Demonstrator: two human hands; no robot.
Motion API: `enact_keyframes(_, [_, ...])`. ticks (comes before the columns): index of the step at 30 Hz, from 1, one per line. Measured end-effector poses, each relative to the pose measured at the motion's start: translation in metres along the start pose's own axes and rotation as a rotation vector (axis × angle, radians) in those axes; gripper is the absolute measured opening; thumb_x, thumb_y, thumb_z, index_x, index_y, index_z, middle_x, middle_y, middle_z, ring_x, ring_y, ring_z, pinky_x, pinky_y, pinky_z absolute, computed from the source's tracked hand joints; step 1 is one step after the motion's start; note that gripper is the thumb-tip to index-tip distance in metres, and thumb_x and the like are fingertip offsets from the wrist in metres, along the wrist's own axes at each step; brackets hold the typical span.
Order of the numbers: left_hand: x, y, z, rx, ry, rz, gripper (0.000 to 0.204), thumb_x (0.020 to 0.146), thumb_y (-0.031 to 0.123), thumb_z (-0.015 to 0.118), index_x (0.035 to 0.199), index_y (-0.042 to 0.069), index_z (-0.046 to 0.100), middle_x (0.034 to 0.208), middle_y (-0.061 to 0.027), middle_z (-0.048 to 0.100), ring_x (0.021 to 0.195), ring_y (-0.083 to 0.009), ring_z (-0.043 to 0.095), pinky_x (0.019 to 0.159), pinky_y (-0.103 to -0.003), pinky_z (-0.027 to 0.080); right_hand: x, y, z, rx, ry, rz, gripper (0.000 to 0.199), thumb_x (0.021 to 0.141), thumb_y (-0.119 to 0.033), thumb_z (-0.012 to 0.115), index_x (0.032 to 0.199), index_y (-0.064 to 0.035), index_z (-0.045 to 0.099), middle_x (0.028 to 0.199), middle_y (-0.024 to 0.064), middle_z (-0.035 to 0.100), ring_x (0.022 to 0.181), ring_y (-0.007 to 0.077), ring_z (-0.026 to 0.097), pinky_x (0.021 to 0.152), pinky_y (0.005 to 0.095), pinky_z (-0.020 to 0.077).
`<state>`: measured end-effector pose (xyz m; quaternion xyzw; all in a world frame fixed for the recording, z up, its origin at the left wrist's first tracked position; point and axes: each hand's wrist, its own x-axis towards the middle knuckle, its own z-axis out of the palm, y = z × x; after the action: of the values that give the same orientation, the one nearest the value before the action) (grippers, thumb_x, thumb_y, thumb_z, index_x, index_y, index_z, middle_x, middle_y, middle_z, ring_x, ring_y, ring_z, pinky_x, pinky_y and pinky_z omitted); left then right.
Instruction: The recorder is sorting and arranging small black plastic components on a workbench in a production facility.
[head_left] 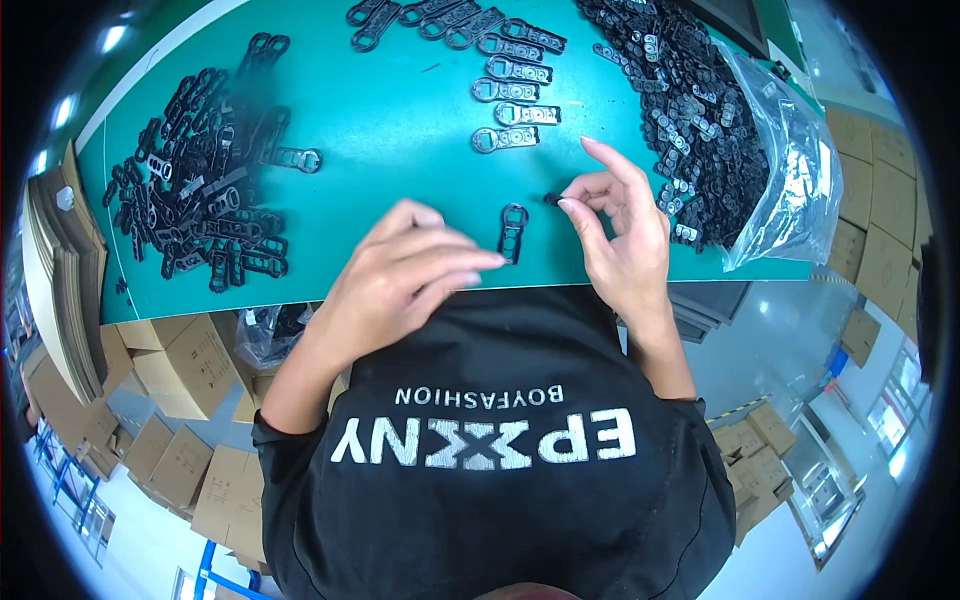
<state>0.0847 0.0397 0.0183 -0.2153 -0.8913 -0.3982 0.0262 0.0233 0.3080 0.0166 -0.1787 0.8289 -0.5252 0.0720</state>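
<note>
Near the table's front edge lies a single black plastic part [513, 222], long and flat, with a ring at its far end and openings along its body. My left hand [400, 285], slightly blurred, reaches in from the left with its fingers stretched out. Its fingertips are at the near end of that part; whether they touch it I cannot tell. To the right of the part, my right hand [625, 225] pinches a small dark piece [552, 199] between thumb and index finger, the other fingers raised. The piece is too small to name more exactly.
On the green table [390, 130], similar black parts form a heap [200, 190] at the left and a curved row [505, 140] at the back. A large pile of small black pieces [690, 130] lies right, beside a clear plastic bag [790, 170]. Cardboard boxes [185, 365] stand below.
</note>
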Motion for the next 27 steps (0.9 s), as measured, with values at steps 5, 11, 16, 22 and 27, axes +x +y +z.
enact_keyframes(5, [0.037,0.005,0.008,0.143,-0.146,0.206,0.058,0.078,0.003,0.088,0.133,0.014,0.077,0.119,-0.0034,0.077,0.100,-0.0275,0.065,0.090,-0.041,0.055,-0.004,0.002,-0.004,0.009,0.023,0.038,0.063,0.097,0.017,0.071,0.155,0.0022,0.051,0.103,0.0114,0.072,0.096,0.0146,0.070,0.088,0.0294,0.0595])
enact_keyframes(11, [0.026,-0.005,0.012,0.124,-0.004,0.057,0.055,0.078,0.009,0.089,0.132,0.015,0.077,0.122,-0.0011,0.077,0.099,-0.0256,0.065,0.086,-0.039,0.054,-0.009,0.004,-0.011,0.040,0.107,0.063,0.063,0.097,0.015,0.072,0.155,0.0021,0.051,0.102,0.0118,0.072,0.097,0.0155,0.071,0.087,0.0304,0.0600])
enact_keyframes(16, [0.014,-0.010,0.020,0.140,0.152,-0.056,0.055,0.081,0.017,0.090,0.135,0.020,0.076,0.116,0.0040,0.078,0.097,-0.0237,0.063,0.084,-0.037,0.052,0.001,-0.012,0.006,0.022,0.023,0.030,0.065,0.095,0.013,0.075,0.155,0.0000,0.053,0.098,0.0110,0.074,0.094,0.0153,0.072,0.084,0.0309,0.0606])
enact_keyframes(22, [0.013,-0.009,0.021,0.145,0.206,-0.076,0.056,0.076,0.013,0.094,0.130,0.013,0.078,0.106,0.0024,0.081,0.090,-0.0247,0.060,0.082,-0.036,0.053,0.018,-0.021,0.015,-0.155,-0.094,-0.133,0.069,0.087,0.014,0.079,0.150,-0.0058,0.061,0.093,0.0104,0.074,0.085,0.0202,0.072,0.078,0.0327,0.0607])
enact_keyframes(27, [0.011,-0.010,0.022,0.154,0.196,-0.082,0.055,0.079,0.016,0.093,0.131,0.017,0.077,0.108,0.0049,0.081,0.092,-0.0243,0.060,0.082,-0.038,0.052,0.024,-0.025,0.019,-0.234,-0.104,-0.246,0.071,0.082,0.014,0.080,0.147,-0.0083,0.066,0.094,0.0109,0.075,0.081,0.0253,0.070,0.073,0.0363,0.0595])
